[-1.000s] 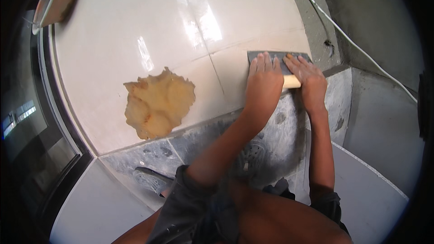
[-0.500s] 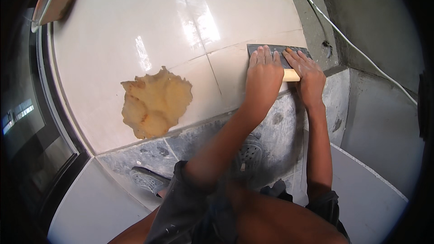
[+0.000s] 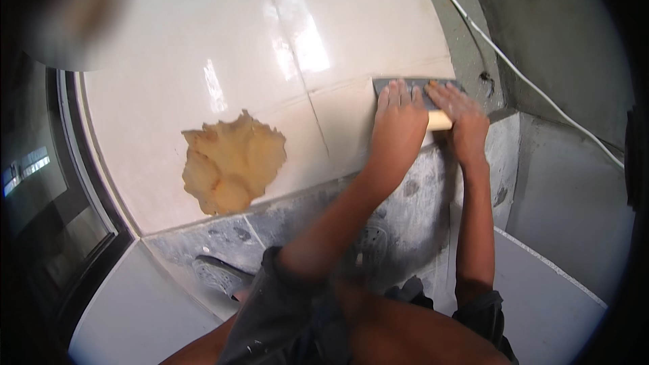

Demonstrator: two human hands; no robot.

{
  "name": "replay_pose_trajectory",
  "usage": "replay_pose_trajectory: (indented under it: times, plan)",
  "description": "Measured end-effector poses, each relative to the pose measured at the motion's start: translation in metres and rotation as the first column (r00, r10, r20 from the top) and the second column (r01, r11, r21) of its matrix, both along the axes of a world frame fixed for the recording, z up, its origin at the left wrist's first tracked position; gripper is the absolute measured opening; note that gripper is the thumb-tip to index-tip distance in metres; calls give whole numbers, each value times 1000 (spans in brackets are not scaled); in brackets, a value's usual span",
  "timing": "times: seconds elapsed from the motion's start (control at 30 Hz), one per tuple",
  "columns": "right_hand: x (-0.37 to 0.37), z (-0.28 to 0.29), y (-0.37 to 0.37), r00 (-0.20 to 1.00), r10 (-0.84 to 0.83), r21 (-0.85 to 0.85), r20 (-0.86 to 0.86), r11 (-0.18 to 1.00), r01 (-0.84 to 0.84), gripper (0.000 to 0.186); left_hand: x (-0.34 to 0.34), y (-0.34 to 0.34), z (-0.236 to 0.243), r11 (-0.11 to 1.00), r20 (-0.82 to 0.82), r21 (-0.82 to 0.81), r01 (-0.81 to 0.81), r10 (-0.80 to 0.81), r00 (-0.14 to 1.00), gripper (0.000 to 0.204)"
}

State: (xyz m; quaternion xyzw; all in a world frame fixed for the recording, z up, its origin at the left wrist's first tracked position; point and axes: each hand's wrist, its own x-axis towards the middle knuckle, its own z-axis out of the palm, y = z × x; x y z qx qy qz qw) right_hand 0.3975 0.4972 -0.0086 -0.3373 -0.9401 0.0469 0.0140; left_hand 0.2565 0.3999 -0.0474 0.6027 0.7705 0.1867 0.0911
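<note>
A flat trowel (image 3: pixel 443 98) with a dark grey blade and a pale wooden handle (image 3: pixel 439 120) lies against the cream tiles near their lower right edge. My left hand (image 3: pixel 400 122) bears on its left part, palm over the handle and fingers straight along the blade. On the right end is my right hand (image 3: pixel 466 120), its fingers also reaching over the blade; it is slightly blurred. Both thumbs are hidden, as is the blade's underside.
A ragged yellow-brown patch (image 3: pixel 233 165) lies on the tiles at left. A white cable (image 3: pixel 503 44) runs down the right side. Dusty grey tiles (image 3: pixel 419 182) border the cream ones, with my shoe (image 3: pixel 220 276) there. A dark-framed glass panel (image 3: pixel 54 182) stands far left.
The view has shifted slightly, so the tiles and patch sit lower. Both hands stay on the trowel, with little movement over the tiles. A round blur now covers the container at upper left.
</note>
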Motion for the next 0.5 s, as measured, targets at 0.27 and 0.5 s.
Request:
replay_pose_trajectory:
  times: [0.27, 0.5]
  plan:
    - [-1, 0, 0, 1000, -23, 8, -10, 1000, 23, 52, -7, 10, 3, 1000, -34, 25, 19, -18, 999, 42]
    - [5, -5, -9, 1000, -30, -2, 3, 1000, 30, 51, -1, -5, -2, 999, 13, 37, 32, -33, 999, 41]
